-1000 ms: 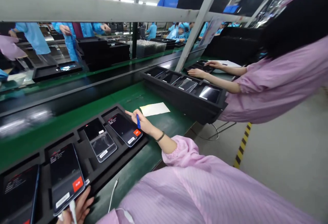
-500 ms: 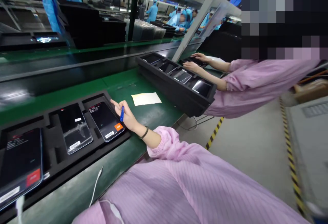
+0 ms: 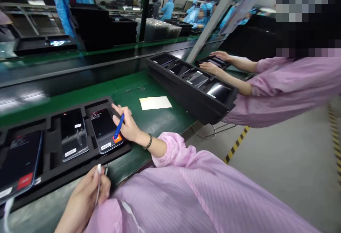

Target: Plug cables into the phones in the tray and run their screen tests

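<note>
My left hand [image 3: 89, 194] is closed on a thin white cable [image 3: 98, 186] in front of the tray, its white end showing above the fingers. My right hand [image 3: 128, 124] grips a blue plastic stick [image 3: 119, 126], whose lower tip is over the orange patch on the screen of the right phone [image 3: 102, 128]. Its fingertips are at that phone's right edge. A middle phone [image 3: 74, 135] and a left phone [image 3: 22, 162] lie in the same black foam tray [image 3: 92, 149]. Another white cable [image 3: 7, 213] runs to the left phone's lower end.
A yellow-white paper slip [image 3: 156, 102] lies on the green bench [image 3: 128, 96]. Beyond it, a stack of black trays [image 3: 186, 94] holds several phones. A co-worker's hands [image 3: 211, 66] work behind that stack at the right. A metal post [image 3: 214, 19] rises there.
My left hand has come into view and taken hold of the white cable that lay on the bench. My right hand has shifted slightly left, with the blue stick tilted down toward the phone.
</note>
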The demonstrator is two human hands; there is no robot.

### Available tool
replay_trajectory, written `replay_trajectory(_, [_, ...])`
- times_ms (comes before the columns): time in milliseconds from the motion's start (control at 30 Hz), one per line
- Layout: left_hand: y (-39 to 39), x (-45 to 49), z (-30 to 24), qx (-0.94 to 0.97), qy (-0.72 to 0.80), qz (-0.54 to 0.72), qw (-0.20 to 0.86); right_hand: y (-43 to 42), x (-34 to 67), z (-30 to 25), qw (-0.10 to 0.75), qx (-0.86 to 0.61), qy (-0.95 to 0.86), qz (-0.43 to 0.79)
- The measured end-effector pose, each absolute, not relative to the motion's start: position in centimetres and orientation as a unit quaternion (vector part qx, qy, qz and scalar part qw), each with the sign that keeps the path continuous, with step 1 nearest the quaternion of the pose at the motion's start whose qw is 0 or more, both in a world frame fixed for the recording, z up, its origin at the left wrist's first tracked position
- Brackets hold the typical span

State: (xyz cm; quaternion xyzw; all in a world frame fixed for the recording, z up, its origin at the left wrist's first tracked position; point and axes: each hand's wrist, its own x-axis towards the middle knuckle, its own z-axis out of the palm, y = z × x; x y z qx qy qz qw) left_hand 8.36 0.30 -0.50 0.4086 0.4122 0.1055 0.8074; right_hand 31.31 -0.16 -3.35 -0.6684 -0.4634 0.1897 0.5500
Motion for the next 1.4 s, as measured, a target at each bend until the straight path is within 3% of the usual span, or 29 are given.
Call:
replay_trajectory(133, [0.3,11.2,-0.5,0.358,0.325,0.093,0.87,1.1,33.5,-2.2,0.48,-0.658,-0.566,0.126])
replay_trajectory(267, [0.7,12.3,-1.3,0.312,0.298,0.096,0.897,3.9,35.6,-2.8,0.461,-0.633,-0.615,0.092])
replay_trajectory(700, [0.1,13.4,-1.9,0.254,0.283,0.088,0.921,5.8,36.2,-4.2,0.379,-0.665,-0.636,0.096])
replay_trajectory(1400, [-0.7,14.3,-2.0,0.243,0.266,0.126,0.924,5.7,36.7,-5.5,0.406,-0.644,-0.646,0.061])
